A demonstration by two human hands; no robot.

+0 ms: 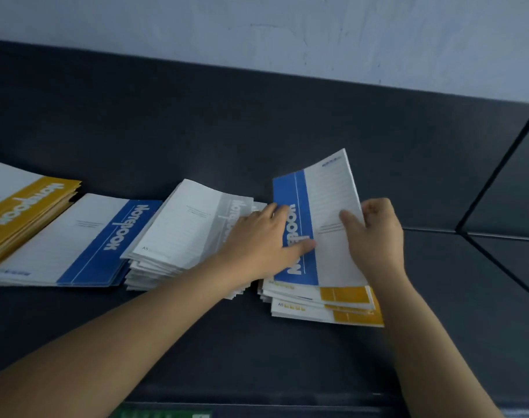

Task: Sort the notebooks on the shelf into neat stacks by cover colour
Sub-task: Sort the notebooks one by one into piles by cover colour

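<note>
Sorting under way: right grip [375,233] is pinching blue notebook [326,200] by its outer edge, tilting it off the mixed pile [347,297] beneath. Left grip [257,239] is lying flat-fingered on its cover, holding nothing. Blue stack [85,242] is sitting well left of both grips, so the next move is probably calling for a carry across the grey stack [185,224].

Blue notebook [314,224] tilted up over mixed pile [326,309] (yellow-banded covers showing).

The yellow stack [25,203] runs off the left edge. The left hand [257,239] covers part of the title on the blue notebook [320,212] — and on the grey stack [181,224] too. Fingertips of the right hand [375,233] hide behind that cover. A green thing [160,414] at the bottom — blurred, cut off.
</note>
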